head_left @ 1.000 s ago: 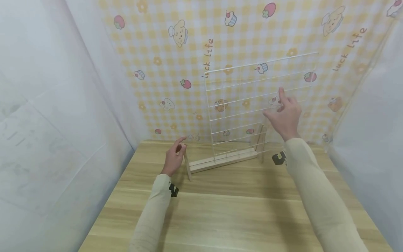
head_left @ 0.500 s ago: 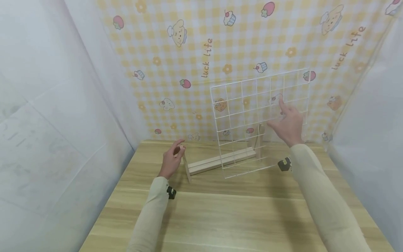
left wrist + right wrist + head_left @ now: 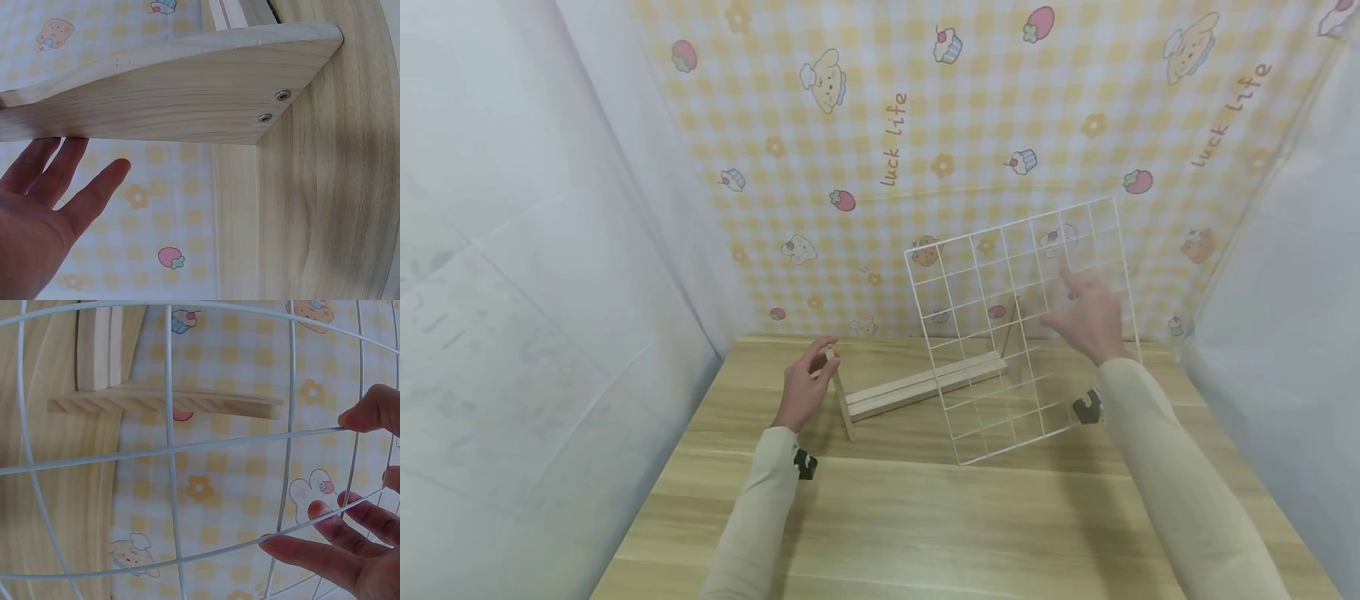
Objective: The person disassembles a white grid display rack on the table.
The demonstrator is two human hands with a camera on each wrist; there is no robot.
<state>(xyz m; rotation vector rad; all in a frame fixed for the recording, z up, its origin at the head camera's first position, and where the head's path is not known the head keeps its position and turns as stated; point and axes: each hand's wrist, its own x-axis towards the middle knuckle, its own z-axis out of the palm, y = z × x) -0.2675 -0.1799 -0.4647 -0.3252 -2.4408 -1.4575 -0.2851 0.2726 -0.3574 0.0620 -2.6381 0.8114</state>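
My right hand point(image 3: 1093, 317) holds a white wire grid panel point(image 3: 1028, 350) by its wires on the right side, thumb and fingers on separate wires in the right wrist view. The panel hangs tilted, in front of a pale wooden stand point(image 3: 925, 387). This stand has a long slotted base bar and an upright at each end. At the left upright point(image 3: 844, 408), my left hand point(image 3: 805, 383) pinches the top end. In the left wrist view two fingertips meet the upright's edge, the index finger points free, and the thumb is hidden. Two screws point(image 3: 283, 95) show low on the upright.
The stand is on a wood-grain table point(image 3: 880, 525). Behind it hangs a yellow checked cloth point(image 3: 820, 167) with cartoon prints. White sheets point(image 3: 550, 292) close off both sides. A small black device point(image 3: 806, 464) sits at each wrist.
The grid panel has come down and nearer, its lower edge swinging out in front of the stand. My right hand dropped slightly. My left hand and the stand's left end shifted a little nearer.
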